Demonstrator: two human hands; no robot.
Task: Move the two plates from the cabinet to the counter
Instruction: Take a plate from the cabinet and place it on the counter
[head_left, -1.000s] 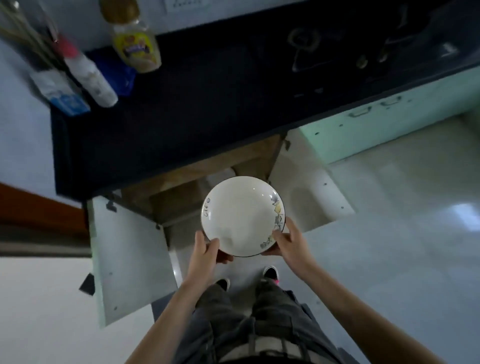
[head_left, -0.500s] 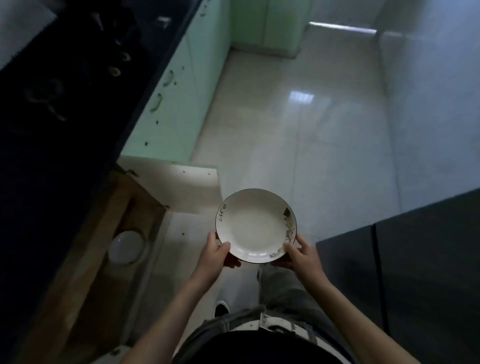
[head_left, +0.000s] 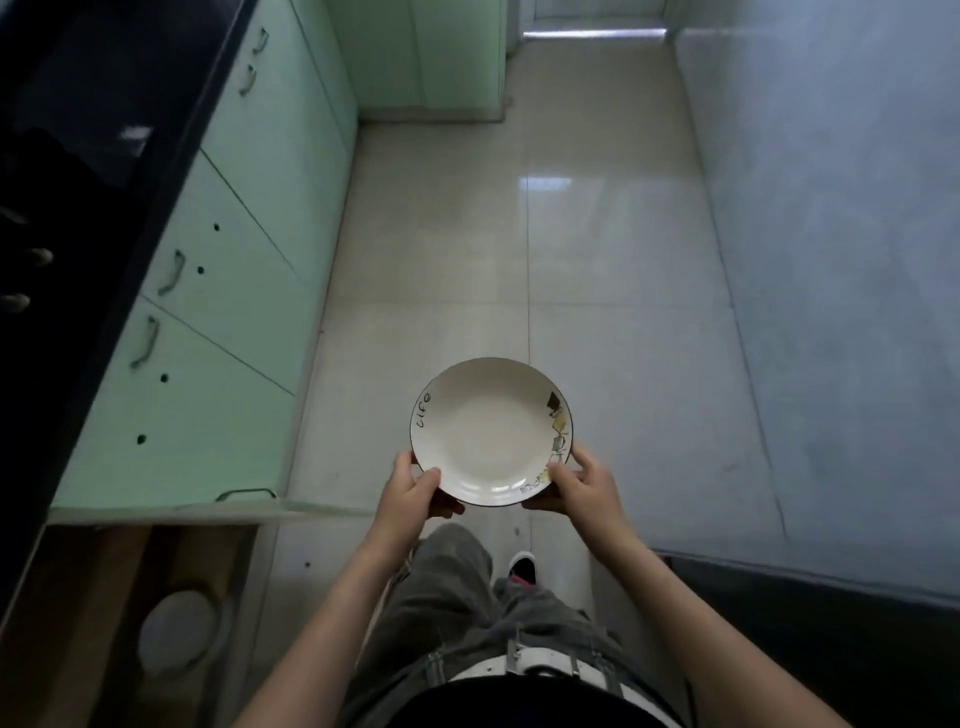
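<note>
Plate sat level in front of me, held out over the floor, well apart from both the dark counter at far left and the open cabinet at near left. My left hand pinched its near-left rim, thumb lying on top and the other fingers tucked beneath, out of sight. My right hand did the same at the near-right rim, thumb over the painted figures, fingers curled under.

It looked like glazed ceramic to me: stiff, brittle, fairly weighty for its size, with a slick rim that I judged could slide if my thumbs eased off. Two opposite holds on the rim seemed the safest grip, and a drop onto that hard floor would likely have shattered it.

Being round, it had no long axis. Its hollow faced straight up; the word on the rim lay to the left, the drawings to the right.

A second plate rested inside the cabinet, pale and blurred.
</note>
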